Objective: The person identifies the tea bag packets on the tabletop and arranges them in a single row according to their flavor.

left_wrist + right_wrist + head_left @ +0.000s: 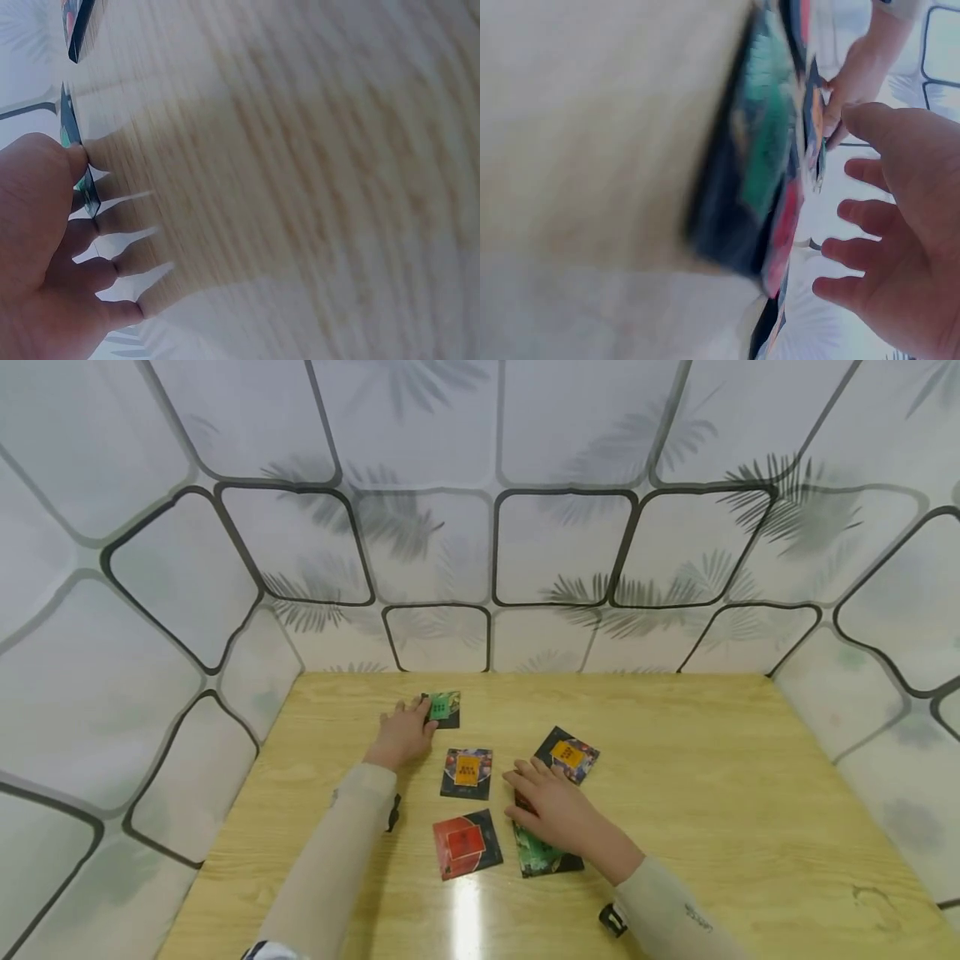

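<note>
In the head view my left hand [402,735] is at the far left of the table, fingers spread, thumb and index finger at the left edge of a flat square packet with a green label [444,710]. The left wrist view shows the thumb against this packet [88,191] and the other fingertips down on the wood. My right hand [558,810] reaches over a group of similar packets with its fingers extended. Beneath it lie a green-labelled packet [543,857] and a red one [784,232], largely covered by the hand in the head view. An orange-labelled packet [572,753] lies just beyond its fingertips.
Between the hands lie another orange-labelled packet [467,774] and, nearer, a red packet [467,843]. The wooden table [712,793] is bordered at the back and sides by patterned white walls [562,543]. Light glares at the near edge.
</note>
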Demonstrator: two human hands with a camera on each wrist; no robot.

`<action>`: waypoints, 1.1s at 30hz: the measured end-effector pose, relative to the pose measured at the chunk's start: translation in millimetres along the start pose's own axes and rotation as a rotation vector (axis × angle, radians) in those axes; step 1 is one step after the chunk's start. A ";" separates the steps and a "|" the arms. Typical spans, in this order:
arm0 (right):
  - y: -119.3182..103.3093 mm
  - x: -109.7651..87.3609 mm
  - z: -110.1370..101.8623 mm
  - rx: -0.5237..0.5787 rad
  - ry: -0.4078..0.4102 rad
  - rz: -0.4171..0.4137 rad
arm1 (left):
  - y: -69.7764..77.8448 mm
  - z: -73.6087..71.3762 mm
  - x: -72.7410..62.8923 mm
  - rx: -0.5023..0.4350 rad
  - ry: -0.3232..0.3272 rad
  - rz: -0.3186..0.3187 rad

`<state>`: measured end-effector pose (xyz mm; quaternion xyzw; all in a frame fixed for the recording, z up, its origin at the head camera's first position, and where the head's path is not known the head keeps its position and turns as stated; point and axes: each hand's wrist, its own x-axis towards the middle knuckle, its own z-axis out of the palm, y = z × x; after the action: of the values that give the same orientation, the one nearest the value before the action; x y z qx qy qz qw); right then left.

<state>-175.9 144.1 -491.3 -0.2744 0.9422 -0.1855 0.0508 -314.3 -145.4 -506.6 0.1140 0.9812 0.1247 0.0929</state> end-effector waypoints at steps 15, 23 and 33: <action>17.3 -59.5 2.9 -0.041 -0.013 -0.067 | 0.0 -2.4 1.4 0.005 -0.010 -0.009; 20.9 -79.5 3.1 -0.030 0.001 -0.055 | -3.5 2.1 6.3 0.015 -0.018 -0.014; 29.0 -99.0 0.7 -0.028 0.042 0.038 | -1.1 0.6 3.9 0.024 -0.020 -0.012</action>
<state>-106.6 219.6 -503.5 -0.2533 0.9505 -0.1772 0.0307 -318.2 -145.4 -508.1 0.1106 0.9823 0.1113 0.1022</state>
